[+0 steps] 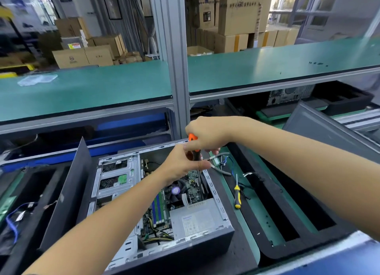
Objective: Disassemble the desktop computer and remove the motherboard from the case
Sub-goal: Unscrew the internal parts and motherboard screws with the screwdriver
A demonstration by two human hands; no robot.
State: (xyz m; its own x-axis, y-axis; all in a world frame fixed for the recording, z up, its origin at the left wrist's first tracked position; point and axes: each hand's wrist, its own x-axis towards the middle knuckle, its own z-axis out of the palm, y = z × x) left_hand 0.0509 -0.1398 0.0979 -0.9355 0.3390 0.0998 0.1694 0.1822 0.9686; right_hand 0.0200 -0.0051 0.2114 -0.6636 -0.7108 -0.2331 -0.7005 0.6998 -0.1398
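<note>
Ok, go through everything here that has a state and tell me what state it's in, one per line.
Case: lying on its side, side panel off, inside exposed.
Motherboard: still in the case.
Orange screwdriver: upright, gripped by both hands, shaft down into the case.
Left hand: pinching the screwdriver low.
Right hand: gripping the handle top.
Yellow screwdriver: lying unused on the mat.

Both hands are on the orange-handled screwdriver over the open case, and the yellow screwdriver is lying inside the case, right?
Not quite. The head view shows the yellow screwdriver lying on the green mat beside the case, not in it. Both hands, left and right, do hold the orange-handled screwdriver.
</note>
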